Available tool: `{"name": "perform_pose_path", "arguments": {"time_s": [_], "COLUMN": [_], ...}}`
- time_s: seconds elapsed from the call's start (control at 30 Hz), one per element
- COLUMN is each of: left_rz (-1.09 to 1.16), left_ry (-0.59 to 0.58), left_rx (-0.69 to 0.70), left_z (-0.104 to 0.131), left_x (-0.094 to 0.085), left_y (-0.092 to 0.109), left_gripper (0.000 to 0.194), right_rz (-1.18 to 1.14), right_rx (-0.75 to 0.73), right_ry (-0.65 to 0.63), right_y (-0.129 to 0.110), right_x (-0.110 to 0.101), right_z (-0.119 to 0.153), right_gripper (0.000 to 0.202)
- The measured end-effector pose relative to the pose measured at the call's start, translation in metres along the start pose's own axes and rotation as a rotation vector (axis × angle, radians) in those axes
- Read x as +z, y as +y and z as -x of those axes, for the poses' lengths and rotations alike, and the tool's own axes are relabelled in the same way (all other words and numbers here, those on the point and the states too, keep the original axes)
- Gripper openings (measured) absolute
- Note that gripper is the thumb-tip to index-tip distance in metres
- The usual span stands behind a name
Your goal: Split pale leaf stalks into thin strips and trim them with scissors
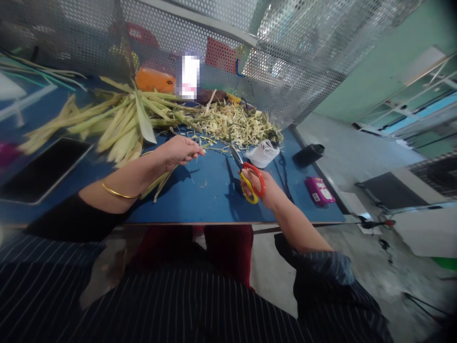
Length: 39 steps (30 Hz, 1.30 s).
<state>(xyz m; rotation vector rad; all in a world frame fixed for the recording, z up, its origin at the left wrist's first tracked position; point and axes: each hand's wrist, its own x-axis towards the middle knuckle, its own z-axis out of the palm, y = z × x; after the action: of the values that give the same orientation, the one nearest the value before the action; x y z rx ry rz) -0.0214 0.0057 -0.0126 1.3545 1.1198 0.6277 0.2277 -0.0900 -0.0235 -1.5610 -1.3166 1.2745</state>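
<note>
My left hand (pixel 181 150) is closed in a pinch over the blue tabletop. Thin pale-green leaf strips (pixel 162 183) run through it and hang out below the wrist. In my right hand (pixel 260 186) is a pair of scissors (pixel 237 156) with red and yellow handles; its blades point away from me, slightly apart. Beyond the left hand lies a bundle of long dried husk-like leaves (pixel 121 125). A heap of short cut pieces (pixel 233 123) sits past the scissors' tips. A roll of white thread (pixel 264 152) stands right of the blades.
A dark tablet-like panel (pixel 44 169) lies at left. An orange packet (pixel 153 80) and a bright blurred-out object (pixel 190 76) are at the back, before a perforated metal screen (pixel 300 62). On the right are a black roll (pixel 308 155) and a purple packet (pixel 320 191) near the table's edge.
</note>
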Motion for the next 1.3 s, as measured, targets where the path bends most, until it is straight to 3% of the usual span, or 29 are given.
{"name": "perform_pose_path", "arguments": {"time_s": [0.17,0.3,0.47,0.57,0.63,0.73,0.8,0.87,1.0,1.2,1.3], "left_rz": [0.000,0.000,0.043,0.065,0.063,0.058,0.066,0.088,0.141,0.214,0.178], "left_ry": [0.008,-0.014,-0.042,-0.044,-0.038,-0.058,-0.084,-0.091,-0.065,0.121,0.141], "left_rx": [0.036,0.053,0.082,0.107,0.123,0.139,0.137,0.136,0.111,0.111,0.125], "left_z": [0.003,0.007,0.013,0.017,0.019,0.021,0.020,0.017,0.010,0.008,0.011], "left_x": [-0.006,-0.014,-0.020,-0.018,-0.016,-0.012,-0.011,-0.010,-0.007,0.000,0.000], "left_y": [0.005,0.012,0.018,0.021,0.023,0.022,0.019,0.016,0.010,0.010,0.013], "left_gripper": [0.011,0.011,0.012,0.012,0.013,0.015,0.015,0.016,0.017,0.017,0.017], "right_rz": [0.596,1.145,1.439,1.242,0.820,0.171,-0.049,-0.101,-0.119,0.017,0.142], "right_rx": [-0.121,-0.112,-0.152,-0.361,-0.497,-0.432,-0.420,-0.402,-0.412,-0.584,-0.666], "right_ry": [0.099,0.227,0.163,0.056,-0.065,-0.340,-0.346,-0.337,-0.252,-0.046,0.029], "right_y": [-0.005,-0.010,-0.027,-0.045,-0.055,-0.056,-0.048,-0.038,-0.029,-0.039,-0.040], "right_x": [-0.004,0.008,0.030,0.035,0.043,0.061,0.071,0.074,0.064,0.050,0.047], "right_z": [-0.003,-0.014,-0.029,-0.044,-0.058,-0.076,-0.082,-0.085,-0.086,-0.087,-0.087], "right_gripper": [0.042,0.033,0.034,0.024,0.027,0.044,0.036,0.023,0.021,0.015,0.014]}}
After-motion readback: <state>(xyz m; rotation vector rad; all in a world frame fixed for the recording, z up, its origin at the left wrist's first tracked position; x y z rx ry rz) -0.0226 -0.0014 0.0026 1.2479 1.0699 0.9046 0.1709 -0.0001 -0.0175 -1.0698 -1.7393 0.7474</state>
